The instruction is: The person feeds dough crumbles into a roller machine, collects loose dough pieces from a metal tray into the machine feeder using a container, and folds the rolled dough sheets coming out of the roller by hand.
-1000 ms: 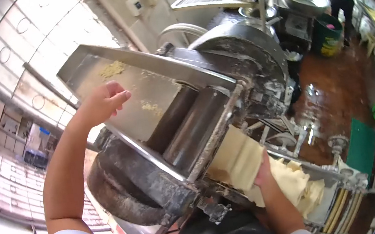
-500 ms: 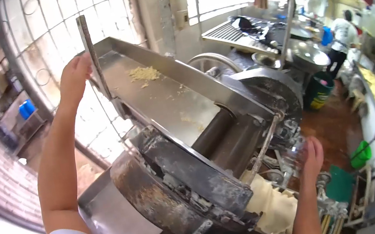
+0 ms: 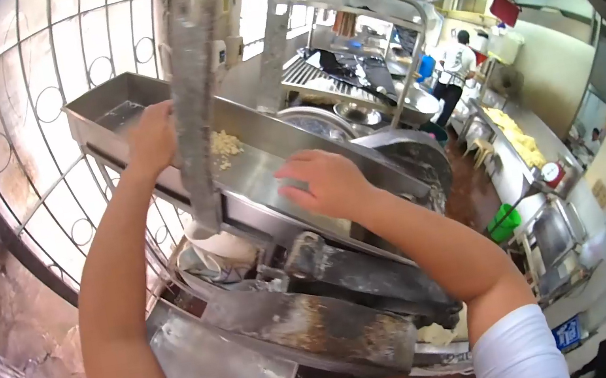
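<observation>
My left hand (image 3: 153, 140) is blurred beside an upright metal bar (image 3: 197, 119), which hides part of its fingers. Whether it grips the bar or only passes behind it I cannot tell. My right hand (image 3: 328, 183) hovers over the long stainless steel trough (image 3: 116, 89), fingers stretched out and holding nothing. A small heap of pale yellow dough crumbs (image 3: 224, 146) lies in the trough between the hands. Below the trough is the worn, flour-dusted metal housing (image 3: 310, 324) of a roller machine. Part of a pale dough sheet (image 3: 441, 332) shows under my right forearm.
A steel tray (image 3: 216, 364) sits low at the front left. Barred windows (image 3: 52, 103) line the left side. Behind the machine stands a metal rack (image 3: 414, 14). At the right, a counter holds yellow dough (image 3: 512, 134) and a scale (image 3: 551, 172); another person (image 3: 455, 67) stands farther back.
My right hand has moved from beside the rollers up and left over the trough. The view has swung right, and the upright bar now appears nearer, with my left hand lower beside it.
</observation>
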Demonstrator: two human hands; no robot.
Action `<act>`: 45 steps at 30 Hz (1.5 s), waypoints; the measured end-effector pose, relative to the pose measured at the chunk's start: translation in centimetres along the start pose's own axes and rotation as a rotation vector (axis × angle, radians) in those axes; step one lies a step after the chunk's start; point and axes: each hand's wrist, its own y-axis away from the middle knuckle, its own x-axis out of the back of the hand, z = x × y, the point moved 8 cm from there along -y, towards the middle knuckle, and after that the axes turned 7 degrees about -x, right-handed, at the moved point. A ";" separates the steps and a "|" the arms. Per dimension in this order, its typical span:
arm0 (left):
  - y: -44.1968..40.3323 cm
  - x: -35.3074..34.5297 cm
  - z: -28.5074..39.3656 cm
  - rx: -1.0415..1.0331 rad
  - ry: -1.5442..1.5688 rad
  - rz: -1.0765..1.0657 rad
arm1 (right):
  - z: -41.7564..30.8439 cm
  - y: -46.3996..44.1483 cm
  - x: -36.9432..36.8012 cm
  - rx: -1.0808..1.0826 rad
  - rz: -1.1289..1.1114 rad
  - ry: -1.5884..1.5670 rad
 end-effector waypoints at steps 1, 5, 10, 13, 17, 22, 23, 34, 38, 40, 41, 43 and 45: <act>0.0 -0.7 -1.3 0.078 -0.005 -0.038 | -0.6 -1.6 -1.7 0.036 0.005 0.023; -0.2 -1.6 -1.4 0.238 -0.071 -0.024 | -1.7 -7.3 -10.4 0.334 0.024 0.185; 0.1 0.2 -0.2 0.300 -0.073 -0.032 | -0.1 -13.1 -21.0 0.269 -0.295 0.340; 0.3 0.4 0.0 0.274 -0.056 0.040 | 0.6 -16.4 -23.0 0.196 -0.296 0.329; 0.8 0.4 -0.2 0.256 -0.067 0.098 | 2.6 -19.5 -24.6 0.072 -0.289 0.294; 0.4 -0.2 -0.4 0.295 -0.088 -0.019 | 5.2 -21.0 -25.0 -0.065 -0.235 0.189; 0.5 -0.4 -0.5 0.299 -0.085 -0.064 | 5.8 -20.9 -24.8 -0.096 -0.220 0.160; 0.2 -0.1 0.2 0.260 -0.093 -0.161 | 9.6 -7.9 -18.1 -0.433 -0.245 0.289; 0.4 -0.2 0.1 0.254 -0.099 -0.141 | 10.9 -3.3 -15.8 -0.429 -0.332 0.436; 0.2 -0.1 -0.1 0.279 -0.089 -0.126 | 11.7 -2.8 -14.0 -0.340 -0.173 0.354; 0.1 -0.1 -0.2 0.295 -0.084 -0.119 | 12.0 -3.5 -12.3 -0.284 -0.048 0.280; 0.1 -0.1 -0.1 0.303 -0.064 -0.086 | 11.6 -5.2 -7.9 -0.225 0.182 0.089; 0.3 0.2 -0.3 0.277 -0.037 -0.027 | 8.6 -6.7 -0.6 -0.252 0.389 -0.106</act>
